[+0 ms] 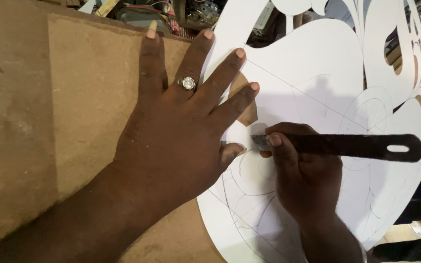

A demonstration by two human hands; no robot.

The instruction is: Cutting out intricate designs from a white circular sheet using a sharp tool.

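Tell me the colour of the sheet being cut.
White, with thin pencil lines drawn on it; the sheet shows plainly in the head view.

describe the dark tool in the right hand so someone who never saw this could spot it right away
Start at the large white cut-out sheet with faint pencil curves, lying on the brown board. Near its middle, the right hand grips a long, flat, dark metal blade pointing right. Its rounded far end has an oblong slot, unlike anything nearby.

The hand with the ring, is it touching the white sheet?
Touching. The head view shows the left hand pressed flat, its fingers lying across the edge of the white sheet.
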